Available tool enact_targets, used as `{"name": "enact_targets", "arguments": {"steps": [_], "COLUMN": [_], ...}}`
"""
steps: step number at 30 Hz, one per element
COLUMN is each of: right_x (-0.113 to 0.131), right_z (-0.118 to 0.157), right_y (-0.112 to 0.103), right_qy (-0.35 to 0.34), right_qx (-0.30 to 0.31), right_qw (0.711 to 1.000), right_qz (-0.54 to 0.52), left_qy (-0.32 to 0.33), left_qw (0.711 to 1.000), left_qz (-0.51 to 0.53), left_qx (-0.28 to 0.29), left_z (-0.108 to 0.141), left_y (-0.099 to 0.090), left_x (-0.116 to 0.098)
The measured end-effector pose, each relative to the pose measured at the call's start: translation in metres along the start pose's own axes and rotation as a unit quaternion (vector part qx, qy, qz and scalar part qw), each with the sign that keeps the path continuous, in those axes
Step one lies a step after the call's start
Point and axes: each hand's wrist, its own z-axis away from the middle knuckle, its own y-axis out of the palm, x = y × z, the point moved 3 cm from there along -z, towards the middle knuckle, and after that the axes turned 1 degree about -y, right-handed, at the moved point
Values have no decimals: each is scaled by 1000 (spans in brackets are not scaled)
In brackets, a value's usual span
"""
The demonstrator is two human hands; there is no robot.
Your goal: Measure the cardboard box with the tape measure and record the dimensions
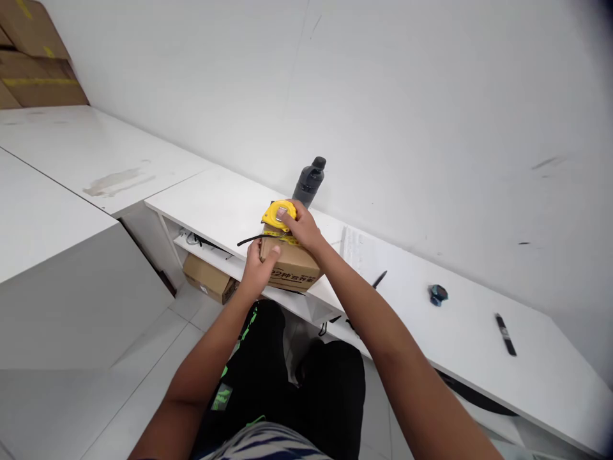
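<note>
A small cardboard box (294,259) with dark printing on its side stands at the front edge of the white shelf. My left hand (258,267) grips the box's near left corner, thumb on top. Above the box, my right hand (302,223) is closed around a yellow tape measure (272,214), the thumb on its face. A yellow strip lies across the box top beneath it; whether this is the tape's blade I cannot tell. A black strap end (249,241) sticks out to the left. Right behind stands a dark bottle (309,183).
To the right on the white shelf (407,319) lie a written sheet (366,252), a pen (380,279), a dark blue watch-like item (437,294) and a black strip (506,334). Another cardboard box (207,278) sits below. Large cartons (38,64) stand far left. A wall rises behind.
</note>
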Motion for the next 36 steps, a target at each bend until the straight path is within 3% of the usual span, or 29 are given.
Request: {"name": "enact_targets", "arguments": {"steps": [3, 6, 8, 10, 12, 15, 18, 20, 23, 27, 36], "right_x": [3, 0, -4, -6, -5, 0, 10, 16, 23, 26, 24], "right_z": [3, 6, 5, 4, 4, 6, 10, 13, 17, 18, 17], "right_y": [-4, -14, -22, -27, -26, -16, -7, -4, -1, 1, 6], "right_qy": [-11, 26, 83, 133, 160, 151, 82, 22, -60, -130, -114], "right_qx": [-68, -103, -81, -40, -5, -6, -51, -71, -65, -27, -6], "right_qw": [996, 962, 910, 867, 857, 902, 969, 992, 995, 985, 983], "right_qz": [-50, -252, -397, -478, -490, -403, -228, -101, 40, 113, 141], "left_qy": [2, -18, -25, -10, 15, 41, 70, 85, 81, 65, 70], "left_qw": [999, 997, 995, 994, 994, 992, 991, 990, 991, 995, 996], "left_qz": [24, 67, 82, 73, 44, 5, -11, -16, -17, -16, -30], "left_qx": [-33, -42, -54, -79, -102, -116, -112, -110, -103, -76, -48], "left_z": [-6, -17, -22, -24, -24, -25, -26, -27, -27, -31, -36], "left_y": [6, 7, 7, 8, 10, 12, 12, 11, 9, 6, 4], "left_x": [-1, 5, 10, 12, 10, 7, 4, 2, 2, 2, -2]}}
